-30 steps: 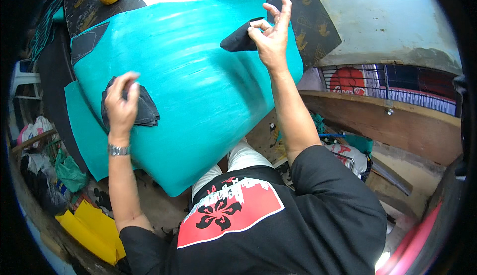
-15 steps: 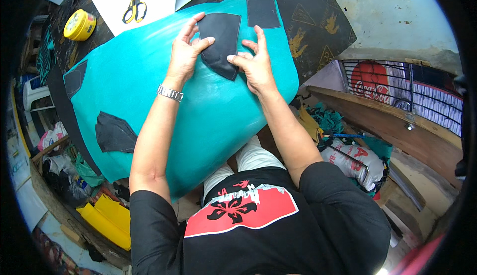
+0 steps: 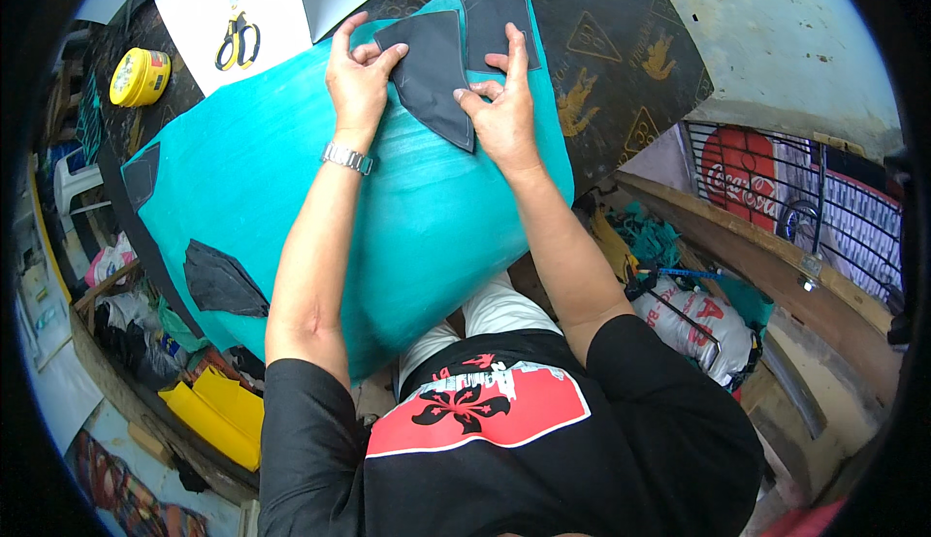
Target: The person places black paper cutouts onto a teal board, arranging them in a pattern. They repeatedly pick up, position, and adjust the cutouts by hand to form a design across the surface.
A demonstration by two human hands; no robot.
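Observation:
A black leather-like piece (image 3: 427,71) with a pale line along its edges lies over a large teal sheet (image 3: 320,207), its narrow end toward me. My left hand (image 3: 359,86) grips its upper left corner, thumb on top; the fingers beneath are partly hidden. My right hand (image 3: 504,115) is at its right edge, thumb touching that edge and the other fingers spread. Close beyond its right side is a second black piece (image 3: 497,18), flat on the sheet. Smaller black pieces lie at the sheet's left, one by the far edge (image 3: 143,176) and another nearer (image 3: 223,280).
Black-and-yellow scissors (image 3: 237,37) rest on white paper (image 3: 184,23) at the back left, with a yellow tub (image 3: 141,78) beside it. The patterned dark tabletop (image 3: 621,62) shows at right. A stuffed white sack (image 3: 693,324) and scraps sit lower right; yellow material (image 3: 213,411) lies lower left.
The black piece has moved up and turned, now lying beside the second black piece. Both hands have moved with it, and the right thumb has shifted to its edge. The view has shifted slightly.

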